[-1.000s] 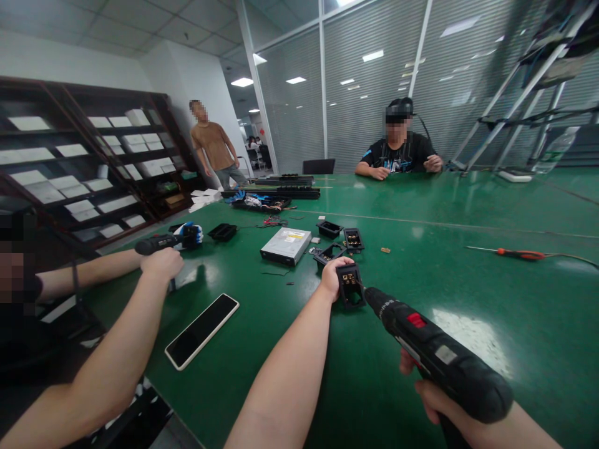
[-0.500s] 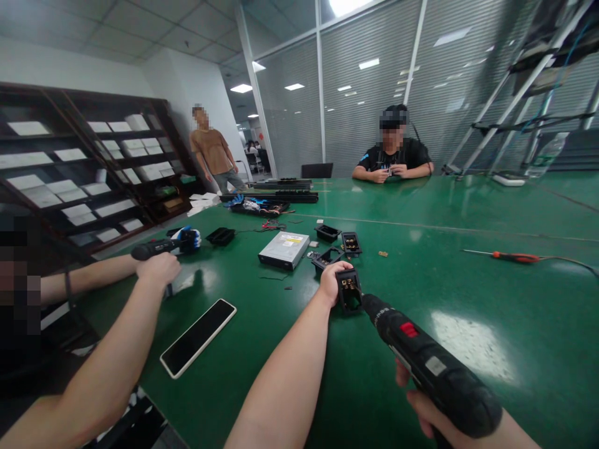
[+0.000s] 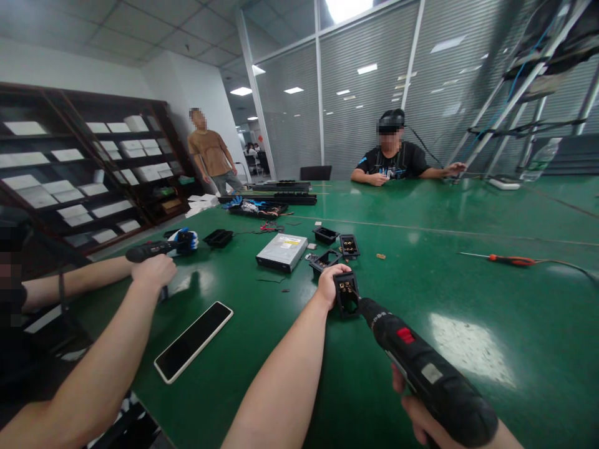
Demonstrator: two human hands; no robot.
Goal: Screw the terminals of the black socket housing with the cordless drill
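Note:
My left hand (image 3: 330, 284) is closed around a small black plastic housing (image 3: 347, 294) with brass contacts, holding it upright on the green table (image 3: 468, 299). My right hand (image 3: 418, 418), low at the right, grips a black power screwdriver (image 3: 423, 371) with a red switch. Its tip rests against the housing's lower right side. Only part of the right hand's fingers show below the tool.
A co-worker's hand (image 3: 153, 271) at the left holds another driver (image 3: 146, 251). Also on the table are a phone (image 3: 193, 341), a silver optical drive (image 3: 281, 251), loose black housings (image 3: 350, 245) and a red-handled screwdriver (image 3: 508, 259). A person (image 3: 395, 161) sits opposite; another (image 3: 210, 153) stands by the shelves.
My hands keep the housing and the driver together with almost no shift. The seated person opposite has stretched one arm out sideways along the table.

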